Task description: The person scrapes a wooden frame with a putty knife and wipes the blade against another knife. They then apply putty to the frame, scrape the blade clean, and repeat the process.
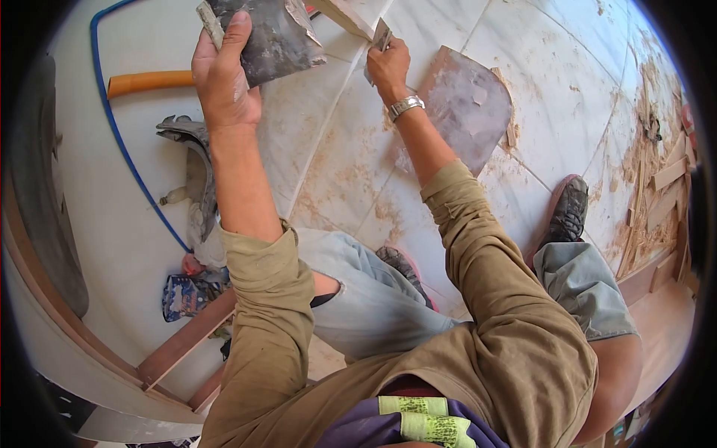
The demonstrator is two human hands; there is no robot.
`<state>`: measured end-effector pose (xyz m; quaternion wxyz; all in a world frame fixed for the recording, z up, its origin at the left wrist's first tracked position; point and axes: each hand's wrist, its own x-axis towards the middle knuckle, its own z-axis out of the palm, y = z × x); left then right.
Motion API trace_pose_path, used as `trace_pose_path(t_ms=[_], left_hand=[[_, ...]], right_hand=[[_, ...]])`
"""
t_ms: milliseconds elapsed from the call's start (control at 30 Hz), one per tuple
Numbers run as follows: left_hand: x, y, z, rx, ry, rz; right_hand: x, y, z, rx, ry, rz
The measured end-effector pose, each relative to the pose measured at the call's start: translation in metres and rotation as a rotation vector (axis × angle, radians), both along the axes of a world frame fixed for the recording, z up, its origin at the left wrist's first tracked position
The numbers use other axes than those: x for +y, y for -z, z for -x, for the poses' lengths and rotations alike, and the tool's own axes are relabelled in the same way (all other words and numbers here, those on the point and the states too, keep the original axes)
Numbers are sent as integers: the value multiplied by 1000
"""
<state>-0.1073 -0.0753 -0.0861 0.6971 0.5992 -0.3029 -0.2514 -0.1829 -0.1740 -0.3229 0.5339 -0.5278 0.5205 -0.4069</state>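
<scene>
My left hand (230, 86) is raised at the upper left, thumb on top, gripping a dark, smeared flat plate (275, 45) with ragged edges. A pale, crusted strip (211, 26) stands by the thumb along the plate's left side. My right hand (390, 69) is closed around a thin flat scraper (382, 33), its blade showing above the fingers and beside them. The scraper is close to the end of a pale wooden piece (342, 16) that enters from the top. Under my right forearm a dusty brown board (472, 104) with a rounded edge lies on the tiles.
Sawdust and crumbs litter the tiled floor (340, 168). Wood offcuts (667, 190) lie along the right. At left are a blue hose (119, 142), an orange tube (153, 81), a dark curved part (198, 153) and a printed bag (183, 296). My shoes (569, 209) rest on the floor.
</scene>
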Motion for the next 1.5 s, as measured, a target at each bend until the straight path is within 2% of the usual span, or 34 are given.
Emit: trace_pose_path(t_ms=[267,400,500,633,933,1033,1167,1267,1367,1467,1500], left_hand=[[5,-2,-2,6,27,38],[4,-1,-2,15,41,54],[2,2,-1,16,53,45],[0,2,1,13,46,19],[0,3,1,16,55,12],[-2,3,2,16,49,5],[0,1,0,11,33,9],[4,0,-1,8,29,9],[5,1,-2,7,31,18],[4,1,-2,9,35,17],[3,1,-1,10,34,14]], right_hand=[[10,6,-33,133,-58,128],[25,7,-28,87,-57,220],[24,6,-8,111,-70,90],[6,-4,3,16,-116,-177],[5,-28,-7,-8,-127,2],[10,-23,-2,23,-14,111],[7,-5,7,-5,-52,-132],[3,2,-2,57,-125,-192],[2,34,-31,115,-100,-24],[9,9,-21,87,-54,73],[10,4,-15,54,-57,-10]])
